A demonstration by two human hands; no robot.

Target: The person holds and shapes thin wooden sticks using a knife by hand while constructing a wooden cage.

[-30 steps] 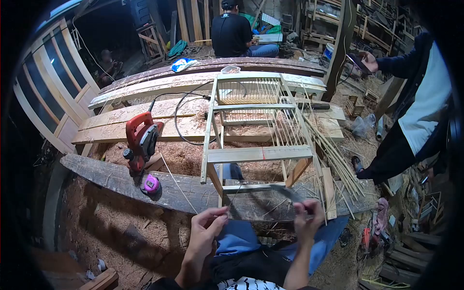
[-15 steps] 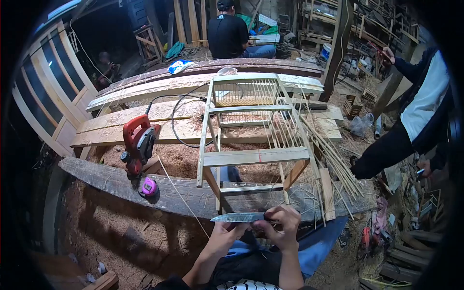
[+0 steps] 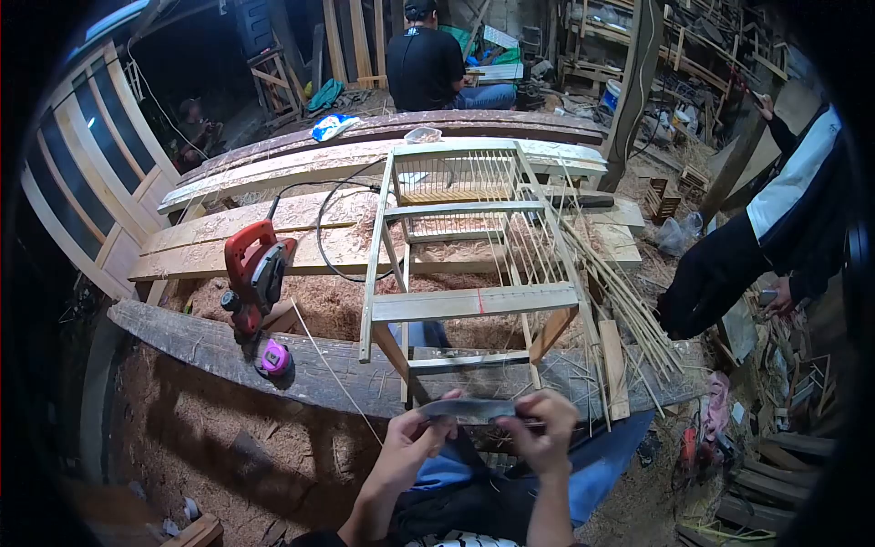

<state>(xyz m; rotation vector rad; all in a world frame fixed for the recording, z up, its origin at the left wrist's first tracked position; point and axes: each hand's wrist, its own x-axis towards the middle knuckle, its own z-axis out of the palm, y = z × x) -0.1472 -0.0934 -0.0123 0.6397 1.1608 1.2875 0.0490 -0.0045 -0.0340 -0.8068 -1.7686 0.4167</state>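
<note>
A knife (image 3: 474, 411) with a broad grey blade is held level in front of my lap, slightly blurred. My right hand (image 3: 545, 427) is closed around its handle end. My left hand (image 3: 412, 447) is closed at the other end, with its fingers and thumb pinching the blade near the tip. Whether a thin piece also lies between the left fingers, I cannot tell. Just beyond the hands stands a wooden frame (image 3: 474, 303) with thin bamboo rods along its far and right sides and a red mark on its front bar.
A red electric planer (image 3: 255, 273) and a pink tape measure (image 3: 275, 356) lie on the worn plank (image 3: 200, 339) at left. Bamboo sticks (image 3: 624, 292) are bunched at right. Shavings cover boards and ground. One person (image 3: 424, 64) sits behind; another (image 3: 766, 210) is at right.
The knife has turned, so its blade shows less of its flat face, and my left fingers have come up over the tip. The view has shifted slightly. The person at right has moved their arms.
</note>
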